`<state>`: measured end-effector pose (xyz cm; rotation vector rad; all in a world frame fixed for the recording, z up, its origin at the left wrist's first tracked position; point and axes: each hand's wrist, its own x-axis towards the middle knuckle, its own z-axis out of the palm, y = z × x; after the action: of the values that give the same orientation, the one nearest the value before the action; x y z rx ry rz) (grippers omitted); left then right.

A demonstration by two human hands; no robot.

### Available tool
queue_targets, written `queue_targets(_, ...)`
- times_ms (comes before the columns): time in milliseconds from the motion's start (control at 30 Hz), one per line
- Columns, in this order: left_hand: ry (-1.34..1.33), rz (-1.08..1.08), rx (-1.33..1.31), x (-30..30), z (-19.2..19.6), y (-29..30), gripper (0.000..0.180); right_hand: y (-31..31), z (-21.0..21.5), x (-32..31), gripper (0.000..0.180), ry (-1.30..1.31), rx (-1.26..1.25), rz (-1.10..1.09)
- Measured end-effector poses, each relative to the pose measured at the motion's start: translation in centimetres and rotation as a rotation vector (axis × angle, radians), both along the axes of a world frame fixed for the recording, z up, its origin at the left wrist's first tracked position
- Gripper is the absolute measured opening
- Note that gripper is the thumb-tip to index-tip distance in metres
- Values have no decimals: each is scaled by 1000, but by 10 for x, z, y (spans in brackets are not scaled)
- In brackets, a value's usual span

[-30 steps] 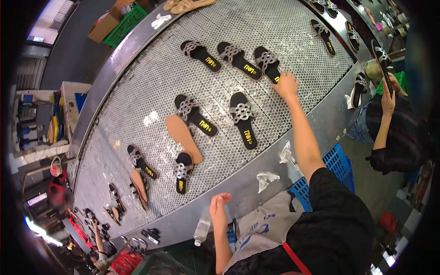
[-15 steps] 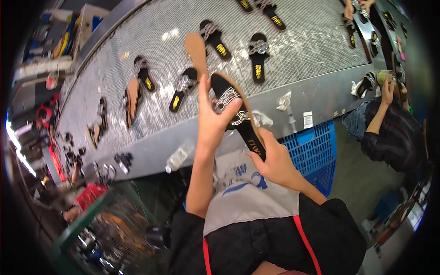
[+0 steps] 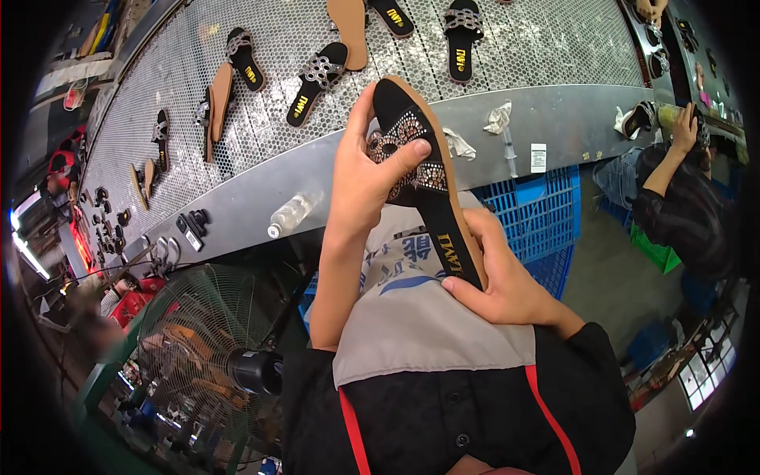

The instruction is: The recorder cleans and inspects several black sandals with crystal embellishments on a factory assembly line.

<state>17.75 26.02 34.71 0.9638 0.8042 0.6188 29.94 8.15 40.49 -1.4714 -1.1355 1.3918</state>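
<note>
I hold one black sandal with a tan sole edge and a studded strap over my lap. My left hand grips its toe end, with the thumb pressed on the strap. My right hand cups the heel end from below. Behind the sandal runs a perforated metal conveyor carrying several more black sandals and a tan insole.
A clear plastic bottle lies on the conveyor's metal ledge, with crumpled rags near it. Blue plastic crates stand under the ledge. A green floor fan is at my lower left. Another person sits at the right.
One second ago my right hand reached out to a sandal on the conveyor. Both hands now hold that sandal close over my lap, and my view has dropped downward.
</note>
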Motion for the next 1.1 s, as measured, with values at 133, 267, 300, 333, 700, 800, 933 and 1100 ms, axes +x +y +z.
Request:
queue_targets(133, -12, 13, -5, -3, 1, -2, 94, -3, 1, -5, 74, -9, 16, 5)
queue_targets(267, -33, 22, 41, -8, -5, -3, 96, -4, -1, -8, 74, -26, 12, 12)
queue_targets(300, -60, 35, 55, -9, -6, -3, 98, -5, -3, -8, 74, -56, 39, 25)
queue_targets(333, -86, 49, 68, -10, -5, -3, 100, -5, -4, -8, 75, -84, 67, 38)
queue_targets(700, -131, 108, 311, -29, -6, 15, 80, 1, -11, -13, 69, 101, -21, -61)
queue_targets(800, -483, 68, 165, -29, 0, 27, 54, 6, -22, -15, 62, 796, -286, -192)
queue_targets(933, -407, 164, -265, -9, -6, 25, 42, 12, -34, -25, 49, 1183, -400, -214)
queue_targets(1100, -279, 252, -360, -6, -37, 20, 34, 10, -45, -20, 31, 1286, -515, -242)
